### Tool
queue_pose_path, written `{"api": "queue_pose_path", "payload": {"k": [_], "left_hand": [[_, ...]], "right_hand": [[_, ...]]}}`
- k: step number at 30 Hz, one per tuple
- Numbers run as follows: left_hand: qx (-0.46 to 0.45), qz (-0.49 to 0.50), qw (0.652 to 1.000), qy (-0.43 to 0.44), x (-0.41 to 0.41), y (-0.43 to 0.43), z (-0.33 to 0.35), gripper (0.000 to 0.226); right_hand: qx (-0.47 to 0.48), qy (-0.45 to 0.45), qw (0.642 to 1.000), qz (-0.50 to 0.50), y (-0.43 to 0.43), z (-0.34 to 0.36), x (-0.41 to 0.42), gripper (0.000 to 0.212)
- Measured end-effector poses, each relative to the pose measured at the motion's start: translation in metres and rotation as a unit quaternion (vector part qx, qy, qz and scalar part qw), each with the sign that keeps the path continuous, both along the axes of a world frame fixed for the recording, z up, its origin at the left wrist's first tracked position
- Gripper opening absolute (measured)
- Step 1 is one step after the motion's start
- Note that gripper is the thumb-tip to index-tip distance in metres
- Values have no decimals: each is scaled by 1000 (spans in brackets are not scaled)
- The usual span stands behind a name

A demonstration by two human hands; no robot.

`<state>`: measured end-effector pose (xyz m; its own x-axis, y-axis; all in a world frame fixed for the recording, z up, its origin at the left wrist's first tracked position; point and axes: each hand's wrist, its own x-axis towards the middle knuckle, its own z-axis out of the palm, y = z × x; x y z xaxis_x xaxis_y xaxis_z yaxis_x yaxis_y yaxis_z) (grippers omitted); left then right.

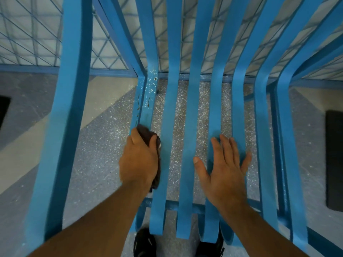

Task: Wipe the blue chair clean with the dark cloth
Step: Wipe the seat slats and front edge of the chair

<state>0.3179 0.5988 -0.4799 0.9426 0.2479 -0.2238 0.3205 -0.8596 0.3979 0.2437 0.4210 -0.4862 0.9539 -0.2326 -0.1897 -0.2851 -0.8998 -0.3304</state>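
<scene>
The blue chair (pixel 192 127) fills the view from above, with several long slats running from the backrest down across the seat. My left hand (pixel 139 160) is shut on the dark cloth (pixel 148 134) and presses it onto the leftmost seat slat. Above the cloth that slat carries brown streaks and white specks (pixel 146 101). My right hand (pixel 224 167) lies flat, fingers spread, on the slats right of the middle and holds nothing.
Blue wire fencing (pixel 31 34) stands behind the chair. The floor (pixel 96 154) is grey and speckled with a pale band at the left. A dark mat (pixel 334 160) lies at the right edge. My black shoes (pixel 144 242) show under the seat's front edge.
</scene>
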Motion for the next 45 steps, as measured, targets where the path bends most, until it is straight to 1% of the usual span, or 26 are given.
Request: {"api": "queue_pose_path", "payload": {"k": [3, 6, 9, 13, 15, 17, 19, 21, 22, 24, 26, 29, 33, 36, 38, 40, 42, 43, 45], "left_hand": [[7, 38, 998, 45, 8, -1, 1, 49], [43, 57, 994, 80, 32, -6, -2, 57], [36, 74, 992, 92, 53, -12, -3, 56], [7, 51, 996, 72, 100, -25, -7, 46], [11, -3, 999, 43, 115, -28, -10, 47], [21, -43, 999, 14, 113, -28, -11, 51], [9, -29, 1000, 5, 94, -24, -9, 49], [0, 20, 1000, 22, 77, -21, -6, 43], [12, 37, 999, 36, 74, -21, -5, 45], [31, 48, 996, 66, 86, -24, -3, 49], [17, 54, 996, 75, 107, -30, -6, 49], [-15, 48, 997, 53, 148, -39, -11, 47], [-21, 17, 1000, -15, 189, -50, -15, 45], [-102, 43, 989, -99, 204, -57, -14, 43], [-165, 48, 973, -156, 212, -59, -9, 44], [-206, 48, 958, -195, 219, -60, -5, 46], [-209, 46, 956, -200, 222, -62, -4, 47], [-198, 44, 961, -187, 220, -62, -6, 46], [-149, 49, 980, -120, 213, -62, -9, 42]], "right_hand": [[15, -25, 999, -25, -4, 1, 32, 75], [-20, 13, 999, -34, -24, -1, 80, 79], [-60, 48, 996, -36, -36, -7, 106, 85], [-92, 51, 994, -25, -34, -10, 106, 86], [-95, 52, 994, -24, -34, -11, 106, 86], [-96, 56, 994, -23, -35, -11, 109, 86], [-96, 62, 993, -20, -35, -12, 108, 87], [-97, 66, 993, -18, -35, -11, 109, 87], [-96, 69, 993, -16, -35, -10, 109, 87], [-97, 65, 993, -18, -35, -9, 109, 87], [-97, 66, 993, -18, -35, -9, 109, 86], [-94, 64, 993, -17, -34, -9, 109, 86], [-80, 56, 995, -20, -35, -10, 109, 87], [-78, 57, 995, -18, -35, -12, 108, 87], [-75, 56, 995, -19, -35, -13, 108, 87], [-76, 52, 996, -20, -35, -13, 108, 86], [-74, 50, 996, -22, -35, -14, 109, 86], [-75, 52, 996, -21, -35, -15, 109, 85], [-74, 57, 995, -20, -35, -15, 109, 85]]}}
